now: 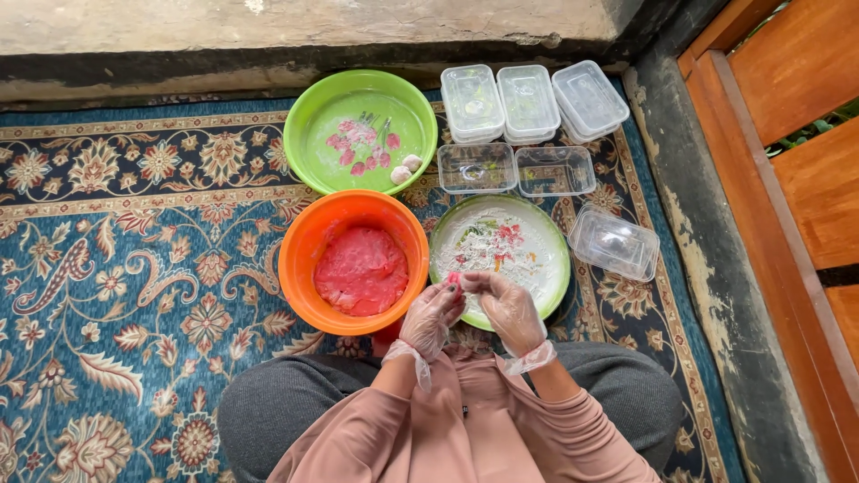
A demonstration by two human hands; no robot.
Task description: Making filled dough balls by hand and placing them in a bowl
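Both gloved hands, left hand (432, 317) and right hand (508, 307), met fingertip to fingertip, pinching a small soft pink dough piece (454, 279) over the floured green plate (555, 268), beside the round orange bowl (300, 259) of pink dough.

A dough bowl (353, 261) sits centre frame, a plate (546, 268) right of it, another bowl (360, 131) above, containers (528, 103) upper right.

- Left hand (432, 315), right hand (510, 307): gloved, pinching pink dough bit (454, 279).
- Orange bowl (304, 268): pink dough (361, 270).
- Green bowl (309, 116): shaped pieces (362, 148).
- Plate (555, 259): floured.
- Clear containers (528, 103): stacked beside.
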